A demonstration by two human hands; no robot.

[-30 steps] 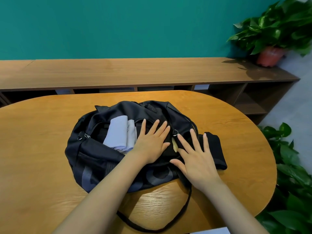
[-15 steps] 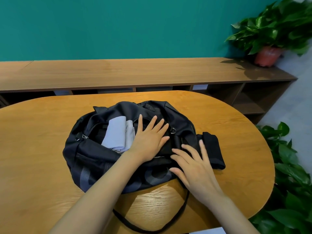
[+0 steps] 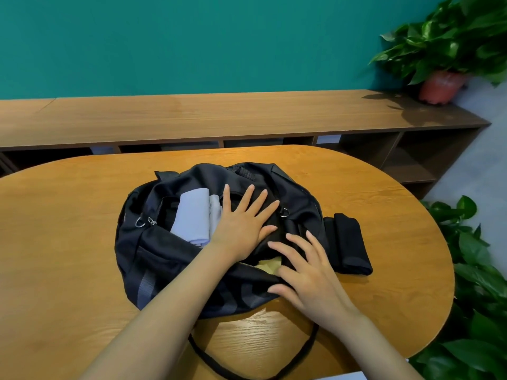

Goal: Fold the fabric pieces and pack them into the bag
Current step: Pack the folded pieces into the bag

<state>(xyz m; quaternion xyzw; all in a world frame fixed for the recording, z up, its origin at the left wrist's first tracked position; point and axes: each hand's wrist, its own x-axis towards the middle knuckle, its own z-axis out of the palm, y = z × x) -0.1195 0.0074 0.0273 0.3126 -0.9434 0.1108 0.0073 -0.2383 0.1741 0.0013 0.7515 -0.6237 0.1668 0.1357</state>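
so, from the head view, a dark bag (image 3: 164, 259) lies open in the middle of the wooden table (image 3: 68, 242), with folded pale grey fabric (image 3: 192, 218) tucked inside. the left hand (image 3: 241, 226) presses flat on the bag, fingers spread. the right hand (image 3: 307, 270) rests on its near edge, fingers loosely splayed. a folded black piece (image 3: 348, 242) sits just beside the bag's right end.
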